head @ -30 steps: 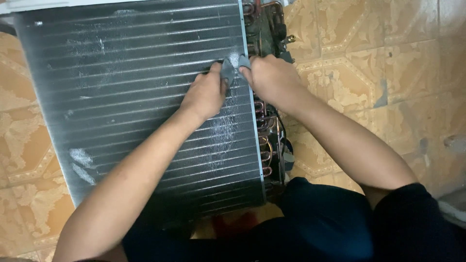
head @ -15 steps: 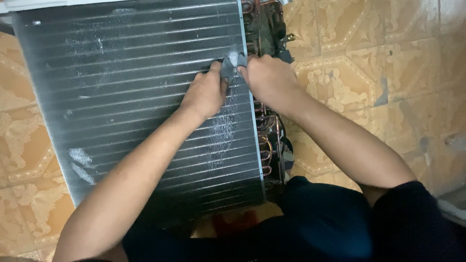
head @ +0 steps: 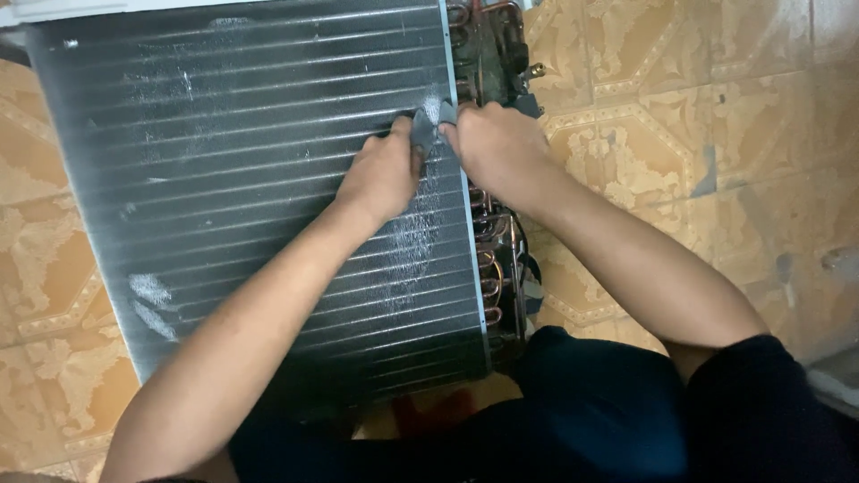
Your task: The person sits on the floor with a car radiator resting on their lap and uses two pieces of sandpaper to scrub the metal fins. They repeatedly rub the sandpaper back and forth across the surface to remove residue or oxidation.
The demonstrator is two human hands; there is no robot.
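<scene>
A large finned metal coil panel (head: pixel 233 188) lies flat on the tiled floor, with scuffed pale patches on its fins. Copper tube bends (head: pixel 492 259) run down its right edge. My left hand (head: pixel 385 174) and my right hand (head: pixel 492 143) meet near the panel's upper right edge. Both pinch a small grey scrap of material (head: pixel 425 130) pressed against the fins. My forearms reach up from the bottom of the view across the panel.
Tan patterned floor tiles (head: pixel 698 134) surround the panel. My dark trousers (head: pixel 608 411) fill the bottom right. A white strip (head: pixel 89 9) borders the panel's top left. Something red (head: pixel 438 416) shows below the panel.
Both hands stay at the same spot on the panel's right edge. The right hand has shifted slightly on the grey scrap; the panel has not moved.
</scene>
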